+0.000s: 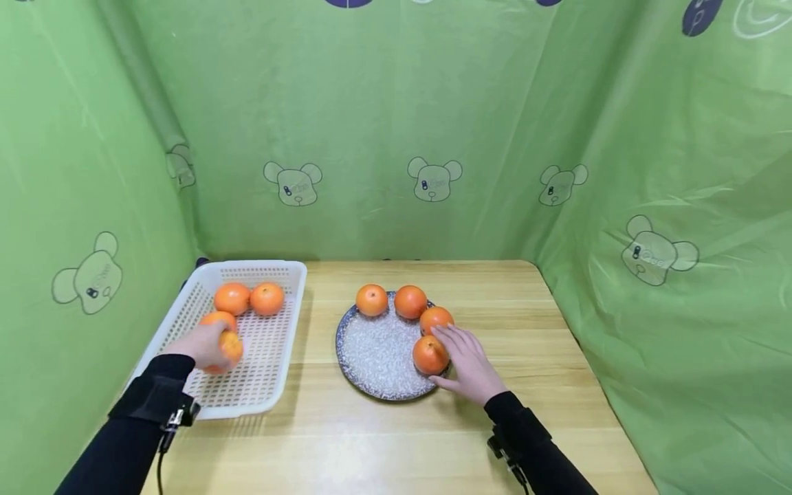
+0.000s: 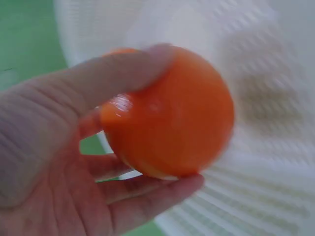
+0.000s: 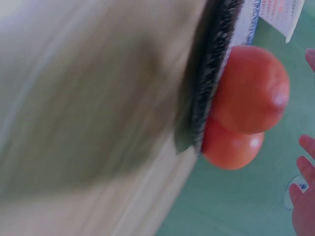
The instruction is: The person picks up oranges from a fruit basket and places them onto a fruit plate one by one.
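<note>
My left hand is over the white basket, gripping an orange between thumb and fingers. In the left wrist view the thumb lies across its upper side and the fingers support it from below. Other oranges lie in the basket, two at its back and more beside the hand, partly hidden by it. My right hand is at the right rim of the speckled plate, fingers extended and spread beside the nearest orange. In the right wrist view its fingertips show apart from that orange.
The white perforated basket stands on the left of the wooden table. More oranges line the plate's back and right edge, including one at its back left. Green cloth hangs behind and on both sides.
</note>
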Available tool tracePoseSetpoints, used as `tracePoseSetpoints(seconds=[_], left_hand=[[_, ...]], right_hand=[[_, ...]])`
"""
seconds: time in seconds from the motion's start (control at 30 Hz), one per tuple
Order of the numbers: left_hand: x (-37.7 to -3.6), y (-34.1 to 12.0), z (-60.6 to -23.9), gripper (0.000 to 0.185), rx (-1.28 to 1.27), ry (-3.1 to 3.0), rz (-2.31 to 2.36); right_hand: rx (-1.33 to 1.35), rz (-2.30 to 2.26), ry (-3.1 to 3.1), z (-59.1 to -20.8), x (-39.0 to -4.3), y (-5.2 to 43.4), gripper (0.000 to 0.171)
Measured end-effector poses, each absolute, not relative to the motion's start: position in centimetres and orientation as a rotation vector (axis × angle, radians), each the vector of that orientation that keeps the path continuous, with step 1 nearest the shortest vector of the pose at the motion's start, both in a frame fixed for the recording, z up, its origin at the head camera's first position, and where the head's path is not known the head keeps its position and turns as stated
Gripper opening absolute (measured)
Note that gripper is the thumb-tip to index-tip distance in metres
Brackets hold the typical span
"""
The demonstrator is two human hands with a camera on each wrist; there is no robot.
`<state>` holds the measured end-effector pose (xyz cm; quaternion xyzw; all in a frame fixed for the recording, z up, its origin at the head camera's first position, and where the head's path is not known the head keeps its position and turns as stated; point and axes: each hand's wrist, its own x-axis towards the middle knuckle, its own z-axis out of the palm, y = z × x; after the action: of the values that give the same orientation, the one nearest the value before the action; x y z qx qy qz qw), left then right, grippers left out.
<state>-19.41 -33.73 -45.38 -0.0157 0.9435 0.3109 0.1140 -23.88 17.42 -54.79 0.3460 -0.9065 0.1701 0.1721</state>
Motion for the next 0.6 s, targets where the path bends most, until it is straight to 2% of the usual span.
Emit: tracePoseSetpoints(seconds=[0.07,0.2,0.3,0.6], left_hand=[[-20.0,-33.0,-44.5,0.068,0.105,2.984,0.642],[-20.0,-29.3,-42.5,0.079,0.123,3.067,0.803],[-19.6,-25.8,-41.9,0.078,0.182,3.079,0.910],[-19.0,-15.6,-42.9,0.075,0.448,2.936,1.145]], right_hand=[[1.029,0.458,-2.532,-54.4,-23.8,16.7,0.095],[1.101,0.419,-2.460,-53.0,-23.5,15.0,0.092],[1.141,0.406,-2.443,-51.9,-23.1,13.7,0.092],[1.265,0.415,-2.257,-49.7,-22.1,10.7,0.100]])
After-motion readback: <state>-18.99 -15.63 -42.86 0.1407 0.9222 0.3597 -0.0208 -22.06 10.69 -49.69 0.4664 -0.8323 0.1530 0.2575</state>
